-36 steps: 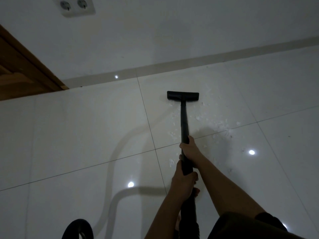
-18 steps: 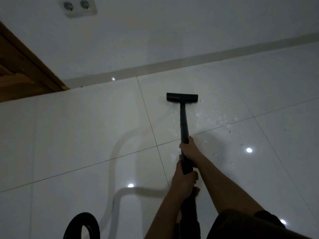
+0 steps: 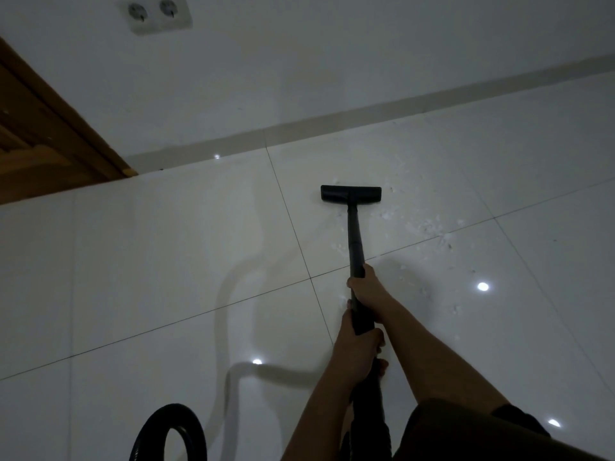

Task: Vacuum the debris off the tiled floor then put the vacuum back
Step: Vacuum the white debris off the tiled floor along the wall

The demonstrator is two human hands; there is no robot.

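Note:
A black vacuum wand runs from my hands out to its flat black floor head, which rests on the glossy white tiled floor. My right hand grips the wand higher up, with my left hand wrapped around it just below. White crumbs of debris lie scattered to the right of the head and wand, reaching towards the grout line. A loop of black hose shows at the bottom left.
A white wall with a grey skirting runs behind the head. A wooden door frame stands at the left, and a double wall socket sits above. Ceiling lights reflect off the tiles.
The floor head has slid slightly left and away along the tile. More of the hose loop has come into view at the bottom left. Both hands keep their grip.

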